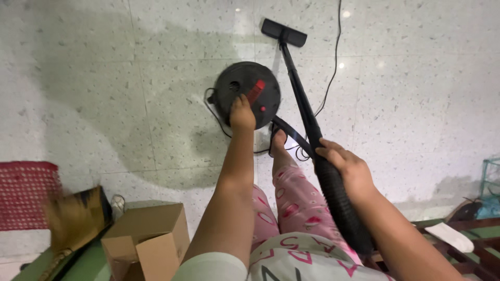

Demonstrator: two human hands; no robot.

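Vacuum wand (299, 88), long and black, runs from the right hand (346, 164) away across the floor (104, 78), its flat head (284, 32) pointing far up and a little left. The right hand is wrapped around the ribbed hose (341, 203). The left hand (242, 112) rests, fingers curled, on the round black vacuum body (245, 88) with its red handle. A plain brown cardboard box (148, 237) sits open at lower left.

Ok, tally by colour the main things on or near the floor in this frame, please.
Black: 2 - round vacuum canister, wand and hose
Brown: 1 - cardboard box
Red: 1 - mesh mat
White: 1 - flat object
Total: 5
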